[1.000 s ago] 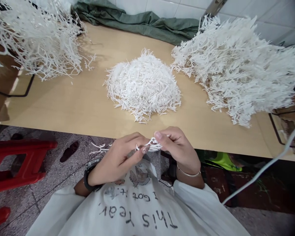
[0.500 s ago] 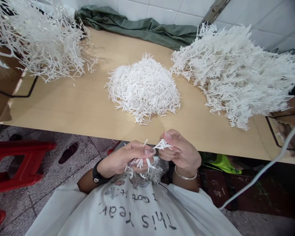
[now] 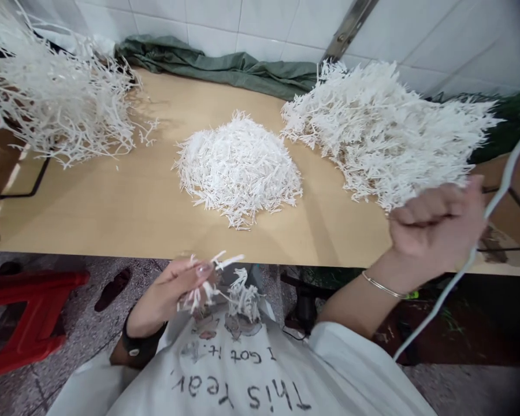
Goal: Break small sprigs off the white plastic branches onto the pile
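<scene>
My left hand (image 3: 177, 289) is closed at the table's front edge, pinching white branched plastic pieces (image 3: 201, 294) whose thin prongs stick out past the thumb. Beside it, a clump of similar white pieces (image 3: 245, 297) lies against my shirt. Out to the right, my right hand (image 3: 437, 225) is raised with its fingers curled, slightly blurred, at the near edge of a big heap of white branched pieces (image 3: 394, 133). Whatever its fingers hold, if anything, is hidden. A lower mound of small white pieces (image 3: 240, 170) sits mid-table.
A tangle of longer white strands (image 3: 65, 98) stands at the left of the wooden table (image 3: 112, 214). Green cloth (image 3: 216, 66) runs along the tiled wall. A white cable (image 3: 455, 277) crosses in front at the right. A red stool (image 3: 26, 312) stands on the floor at left.
My right hand has left my left hand and swung right and up to the right heap. The left hand has shifted left, still holding white pieces. The view has also shifted.
</scene>
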{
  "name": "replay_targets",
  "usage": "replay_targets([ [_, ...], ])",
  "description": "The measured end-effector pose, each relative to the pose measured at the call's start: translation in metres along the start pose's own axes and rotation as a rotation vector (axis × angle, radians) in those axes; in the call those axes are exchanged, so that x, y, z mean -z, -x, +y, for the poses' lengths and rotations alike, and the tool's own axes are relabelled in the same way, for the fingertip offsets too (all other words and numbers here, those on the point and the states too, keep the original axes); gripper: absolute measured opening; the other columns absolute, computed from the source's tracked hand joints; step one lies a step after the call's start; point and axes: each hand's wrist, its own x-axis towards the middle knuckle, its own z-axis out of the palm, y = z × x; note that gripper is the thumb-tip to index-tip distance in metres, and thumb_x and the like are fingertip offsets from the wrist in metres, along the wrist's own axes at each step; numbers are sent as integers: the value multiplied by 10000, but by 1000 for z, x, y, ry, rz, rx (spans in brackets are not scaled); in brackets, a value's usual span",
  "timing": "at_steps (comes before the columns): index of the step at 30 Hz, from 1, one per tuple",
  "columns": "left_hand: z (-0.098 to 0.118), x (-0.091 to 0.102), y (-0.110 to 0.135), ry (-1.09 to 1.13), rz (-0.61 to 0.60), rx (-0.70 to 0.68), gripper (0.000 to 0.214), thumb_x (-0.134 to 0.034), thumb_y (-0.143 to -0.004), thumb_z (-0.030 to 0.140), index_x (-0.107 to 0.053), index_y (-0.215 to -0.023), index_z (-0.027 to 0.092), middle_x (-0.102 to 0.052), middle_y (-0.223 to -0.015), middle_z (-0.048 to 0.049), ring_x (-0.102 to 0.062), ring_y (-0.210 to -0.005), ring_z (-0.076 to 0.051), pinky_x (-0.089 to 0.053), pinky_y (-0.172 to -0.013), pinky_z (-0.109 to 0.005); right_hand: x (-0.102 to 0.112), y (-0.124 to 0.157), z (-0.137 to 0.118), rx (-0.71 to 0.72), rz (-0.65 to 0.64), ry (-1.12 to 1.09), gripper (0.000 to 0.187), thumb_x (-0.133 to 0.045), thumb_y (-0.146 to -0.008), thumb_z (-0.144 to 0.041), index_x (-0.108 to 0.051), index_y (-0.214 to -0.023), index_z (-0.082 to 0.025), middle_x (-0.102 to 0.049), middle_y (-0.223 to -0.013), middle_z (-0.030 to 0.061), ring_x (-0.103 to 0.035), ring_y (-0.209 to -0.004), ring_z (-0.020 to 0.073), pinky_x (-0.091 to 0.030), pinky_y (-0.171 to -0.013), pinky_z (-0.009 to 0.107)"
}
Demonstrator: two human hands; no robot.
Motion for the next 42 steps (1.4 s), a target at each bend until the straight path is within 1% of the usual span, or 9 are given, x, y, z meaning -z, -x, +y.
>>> replay_targets([
  [2, -1, 1, -5, -43, 149, -40, 402, -637, -790, 461, -497, -602, 135, -369, -519, 50, -260, -443, -44, -192, -421, -202, 6, -14, 15, 46, 7, 108, 620, -408, -883, -478, -86, -467, -149, -135, -394, -81, -163, -383, 4, -98, -429, 293],
  [6, -7, -11, -26, -122, 180, -164, 408, -608, -810, 496, -516, -638, 139, -328, -538, 57, -227, -458, -44, -171, -424, -197, -19, -29, 58, 83, -150, 525, 390, -504, -879, -424, -451, -585, -174, -406, -537, -54, -362, -508, 69, -261, -515, 270],
  [9, -14, -16, -36, -247, 198, -249, 398, -538, -869, 481, -535, -664, 140, -371, -568, 40, -278, -488, -54, -210, -448, -199, -37, -29, 71, 186, -218, 958, 376, -404, -934, -361, -446, -608, -177, -438, -550, -23, -411, -539, 107, -256, -561, 278],
  [13, -22, -12, -42, -353, 181, -323, 426, -490, -901, 474, -505, -634, 142, -369, -573, 34, -304, -512, -62, -236, -475, -208, -44, -28, 74, 189, -339, 1273, 529, -395, -927, -469, -385, -486, -176, -389, -467, -5, -370, -471, 121, -189, -519, 281],
  [17, -25, -10, -45, -352, 169, -343, 420, -472, -913, 466, -486, -641, 147, -352, -584, 37, -270, -511, -63, -219, -472, -217, -44, -27, 83, 322, -217, 1469, 492, -493, -857, -560, -544, -572, -161, -537, -579, 47, -464, -540, 161, -209, -513, 275],
  [22, -27, -12, -46, -336, 221, -340, 430, -483, -902, 484, -477, -635, 147, -344, -584, 38, -253, -508, -61, -211, -473, -222, -49, -18, 76, 580, -111, 1217, 358, -525, -871, -496, -616, -857, -150, -599, -756, 53, -546, -658, 165, -355, -583, 262],
  [29, -30, -11, -46, -319, 259, -300, 423, -501, -891, 490, -478, -645, 146, -315, -579, 42, -236, -508, -58, -187, -469, -219, -55, -19, 77, 564, -128, 1000, 267, -537, -895, -317, -611, -689, -166, -539, -624, 4, -476, -542, 108, -350, -542, 242],
  [37, -32, -9, -46, -297, 333, -291, 432, -519, -873, 506, -497, -634, 147, -325, -576, 40, -237, -502, -62, -197, -465, -219, -42, -15, 79, 464, -130, 809, 174, -621, -836, -315, -599, -953, -188, -554, -742, 2, -467, -577, 111, -418, -583, 259],
  [42, -32, -9, -37, -426, 147, -290, 399, -450, -928, 435, -461, -648, 151, -348, -603, 36, -276, -532, -70, -236, -501, -214, -68, 11, 63, 641, -615, 687, 285, -552, -884, -387, -566, -1057, -160, -617, -889, 70, -551, -764, 159, -468, -666, 287],
])
